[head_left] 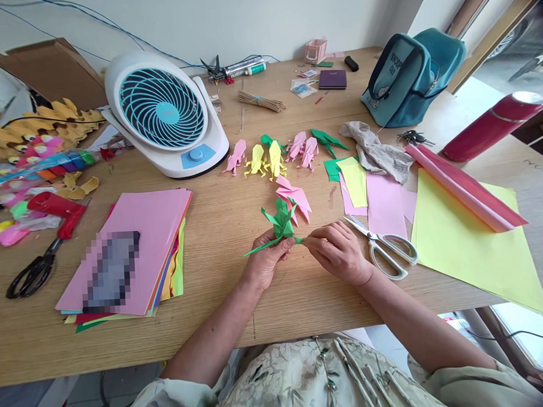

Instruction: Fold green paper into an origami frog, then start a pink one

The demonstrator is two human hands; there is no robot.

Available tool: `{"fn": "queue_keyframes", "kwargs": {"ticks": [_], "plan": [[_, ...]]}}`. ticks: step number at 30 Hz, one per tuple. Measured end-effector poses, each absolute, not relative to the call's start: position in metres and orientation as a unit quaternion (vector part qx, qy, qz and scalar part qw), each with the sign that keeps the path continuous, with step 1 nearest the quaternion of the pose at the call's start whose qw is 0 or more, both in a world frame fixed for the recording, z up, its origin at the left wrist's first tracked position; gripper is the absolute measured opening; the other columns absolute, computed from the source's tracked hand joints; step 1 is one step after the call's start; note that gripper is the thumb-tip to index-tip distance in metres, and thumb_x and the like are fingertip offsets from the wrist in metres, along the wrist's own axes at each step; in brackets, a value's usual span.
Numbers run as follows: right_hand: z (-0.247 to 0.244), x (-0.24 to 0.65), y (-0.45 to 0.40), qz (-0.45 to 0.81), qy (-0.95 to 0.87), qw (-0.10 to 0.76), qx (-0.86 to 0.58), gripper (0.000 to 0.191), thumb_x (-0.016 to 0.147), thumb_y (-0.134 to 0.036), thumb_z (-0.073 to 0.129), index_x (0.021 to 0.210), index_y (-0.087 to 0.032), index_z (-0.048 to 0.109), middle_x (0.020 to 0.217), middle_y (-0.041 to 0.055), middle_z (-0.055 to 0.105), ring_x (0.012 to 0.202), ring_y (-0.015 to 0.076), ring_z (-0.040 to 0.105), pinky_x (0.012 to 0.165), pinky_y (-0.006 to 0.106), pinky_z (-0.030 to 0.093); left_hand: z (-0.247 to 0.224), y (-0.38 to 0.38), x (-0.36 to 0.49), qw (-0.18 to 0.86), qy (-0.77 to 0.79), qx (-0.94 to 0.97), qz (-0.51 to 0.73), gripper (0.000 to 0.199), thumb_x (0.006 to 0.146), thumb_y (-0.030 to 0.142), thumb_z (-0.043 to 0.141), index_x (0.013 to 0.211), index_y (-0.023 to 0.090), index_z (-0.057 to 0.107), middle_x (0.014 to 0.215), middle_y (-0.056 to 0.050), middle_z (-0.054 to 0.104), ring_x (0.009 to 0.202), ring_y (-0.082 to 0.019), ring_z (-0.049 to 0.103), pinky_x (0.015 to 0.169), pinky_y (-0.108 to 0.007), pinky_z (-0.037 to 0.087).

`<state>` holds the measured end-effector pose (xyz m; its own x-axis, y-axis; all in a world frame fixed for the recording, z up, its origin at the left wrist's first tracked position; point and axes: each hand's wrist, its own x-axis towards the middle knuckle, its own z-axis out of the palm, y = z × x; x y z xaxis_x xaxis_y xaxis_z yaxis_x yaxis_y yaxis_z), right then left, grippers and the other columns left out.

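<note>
Green paper, folded into a many-pointed origami figure (pixel 283 220), stands up out of my left grip (pixel 266 265), over the counter (pixel 298 304) and just on my side of a pink origami piece (pixel 298 196). My left thumb and fingers pinch the figure low down, with a slim green spike (pixel 259 248) sticking out to the left; my right grip (pixel 340 251) is pressed together on the tip of a short point at the other side. I judge it nearly weightless, stiff along the creases yet soft across any single layer, and not slippery against bare skin. The layered base should be the best place to hold, since the folds there look thickest and ought to bear a thumb without buckling. The thin points seem fragile: I would take them lightly, because a hard squeeze or sideways tug could crumple them.
</note>
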<state>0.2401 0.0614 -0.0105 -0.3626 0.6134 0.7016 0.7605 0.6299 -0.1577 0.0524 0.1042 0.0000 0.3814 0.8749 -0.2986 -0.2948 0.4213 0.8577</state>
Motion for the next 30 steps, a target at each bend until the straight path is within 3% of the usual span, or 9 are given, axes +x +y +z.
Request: {"fn": "queue_keyframes", "kwargs": {"ticks": [12, 17, 25, 30], "plan": [[-0.004, 0.237, 0.057, -0.195, -0.776, 0.376, -0.468, 0.021, 0.087, -0.012, 0.068, 0.1, -0.028, 0.064, 0.089, 0.0008, 0.072, 0.079, 0.0179, 0.056, 0.078, 0.038, 0.037, 0.002, 0.1, 0.055, 0.747, 0.428, 0.338, 0.381, 0.04, 0.049, 0.039, 0.094, 0.066, 0.014, 0.069, 0.064, -0.002, 0.065, 0.057, -0.007, 0.046, 0.047, -0.018, 0.033], [-0.002, 0.232, 0.056, -0.239, -0.761, 0.355, -0.488, 0.018, 0.086, -0.014, 0.069, 0.097, -0.026, 0.063, 0.079, -0.002, 0.069, 0.071, 0.0158, 0.051, 0.073, 0.037, 0.032, 0.001, 0.098, 0.057, 0.76, 0.428, 0.317, 0.372, 0.04, 0.051, 0.039, 0.093, 0.069, 0.013, 0.068, 0.065, -0.002, 0.065, 0.057, -0.006, 0.047, 0.048, -0.018, 0.032], [0.001, 0.224, 0.058, -0.22, -0.77, 0.313, -0.511, 0.01, 0.086, -0.016, 0.068, 0.09, -0.022, 0.061, 0.075, -0.001, 0.066, 0.07, 0.0163, 0.048, 0.072, 0.036, 0.03, -0.004, 0.093, 0.06, 0.721, 0.428, 0.35, 0.418, 0.039, 0.056, 0.038, 0.092, 0.068, 0.015, 0.064, 0.063, 0.003, 0.057, 0.058, -0.006, 0.047, 0.049, -0.018, 0.035], [-0.002, 0.226, 0.057, -0.22, -0.774, 0.313, -0.504, 0.016, 0.086, -0.016, 0.068, 0.099, -0.023, 0.061, 0.08, -0.0007, 0.069, 0.072, 0.0165, 0.049, 0.074, 0.037, 0.032, -0.005, 0.094, 0.06, 0.735, 0.438, 0.329, 0.399, 0.042, 0.052, 0.04, 0.093, 0.07, 0.015, 0.065, 0.066, 0.001, 0.061, 0.062, -0.007, 0.05, 0.049, -0.017, 0.035]]}}
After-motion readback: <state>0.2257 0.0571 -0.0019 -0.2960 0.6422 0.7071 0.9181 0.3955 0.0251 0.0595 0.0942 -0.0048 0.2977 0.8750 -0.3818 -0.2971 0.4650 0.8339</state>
